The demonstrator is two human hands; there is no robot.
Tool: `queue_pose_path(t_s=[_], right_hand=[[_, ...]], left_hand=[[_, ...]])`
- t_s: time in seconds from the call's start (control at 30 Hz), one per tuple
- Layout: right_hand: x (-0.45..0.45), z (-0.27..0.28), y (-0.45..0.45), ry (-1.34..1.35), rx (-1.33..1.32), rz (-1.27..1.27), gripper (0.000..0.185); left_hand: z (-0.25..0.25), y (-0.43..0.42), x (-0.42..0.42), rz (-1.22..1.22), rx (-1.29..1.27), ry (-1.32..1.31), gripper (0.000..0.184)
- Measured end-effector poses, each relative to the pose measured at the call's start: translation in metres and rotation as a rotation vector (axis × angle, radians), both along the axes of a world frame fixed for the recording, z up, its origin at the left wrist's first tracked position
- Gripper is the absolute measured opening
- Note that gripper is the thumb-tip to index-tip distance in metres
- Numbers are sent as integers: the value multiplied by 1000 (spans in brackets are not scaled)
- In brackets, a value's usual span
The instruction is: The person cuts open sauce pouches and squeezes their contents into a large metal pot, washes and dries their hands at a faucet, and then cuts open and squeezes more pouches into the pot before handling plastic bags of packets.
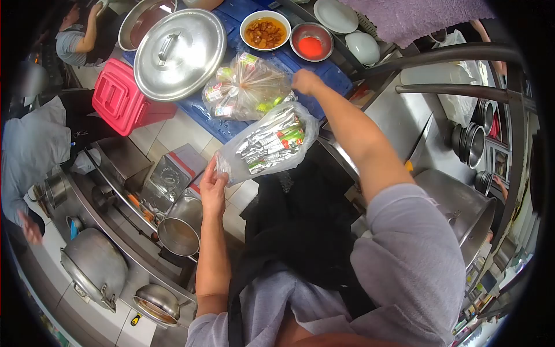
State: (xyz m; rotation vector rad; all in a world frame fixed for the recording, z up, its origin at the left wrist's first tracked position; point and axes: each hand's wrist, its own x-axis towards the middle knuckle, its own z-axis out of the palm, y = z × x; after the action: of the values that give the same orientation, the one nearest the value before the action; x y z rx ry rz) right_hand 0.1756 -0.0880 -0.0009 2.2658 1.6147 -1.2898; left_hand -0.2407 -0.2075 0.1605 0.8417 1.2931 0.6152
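Note:
My left hand (214,184) pinches the lower left corner of a clear plastic bag (309,124). Inside that bag lie several silver foil packets (267,144) with green and red print. My right hand (305,82) is closed above the bag's far side, beside a second bag; its fingertips and whatever they hold are hidden. The second bag (243,81), clear and gathered at the top, contains several labelled containers and rests on a blue surface (338,87).
A large metal lid (180,55) lies left of the bags, near a pink lidded bin (124,98). Behind stand a bowl of brown pieces in liquid (265,31) and a bowl with red contents (311,46). A co-worker (34,144) stands at the left, near metal pots (95,266).

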Motion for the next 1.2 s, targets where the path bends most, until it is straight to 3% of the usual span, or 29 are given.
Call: queue_pose_path(t_s=[0.03, 0.07, 0.13, 0.23, 0.27, 0.53, 0.63, 0.8, 0.9, 1.07, 1.2], right_hand=[[11, -27, 3, -41, -111, -224, 28], [4, -25, 0, -33, -110, -221, 28], [-17, -17, -8, -22, -252, -566, 31], [-42, -63, -9, -209, -185, -463, 39], [-45, -74, -8, -179, -236, -545, 42], [-43, -46, -3, -280, -156, -536, 37], [-21, -25, 4, -385, -99, -432, 37], [33, 76, 1, -530, 50, -379, 36], [50, 125, -17, -527, 229, -317, 34], [-4, 203, -75, -408, 326, -351, 29], [-78, 169, -120, -304, 351, -245, 23]], left_hand=[[-1, -1, -1, -2, -1, 4, 61], [-1, -2, -2, -19, 9, 10, 60], [-2, -3, -4, -29, 22, 30, 59], [-1, -3, -2, -9, 52, 41, 57], [-1, -4, -3, -25, 38, 41, 56], [1, -12, -2, -42, 14, -3, 55], [5, -8, -1, -51, 8, 3, 57], [6, 2, 2, -63, 10, -72, 63], [-4, 5, -5, -201, -48, -54, 56], [-10, 10, -10, -254, -63, -159, 55], [-7, 15, -7, -241, -15, -228, 63]])
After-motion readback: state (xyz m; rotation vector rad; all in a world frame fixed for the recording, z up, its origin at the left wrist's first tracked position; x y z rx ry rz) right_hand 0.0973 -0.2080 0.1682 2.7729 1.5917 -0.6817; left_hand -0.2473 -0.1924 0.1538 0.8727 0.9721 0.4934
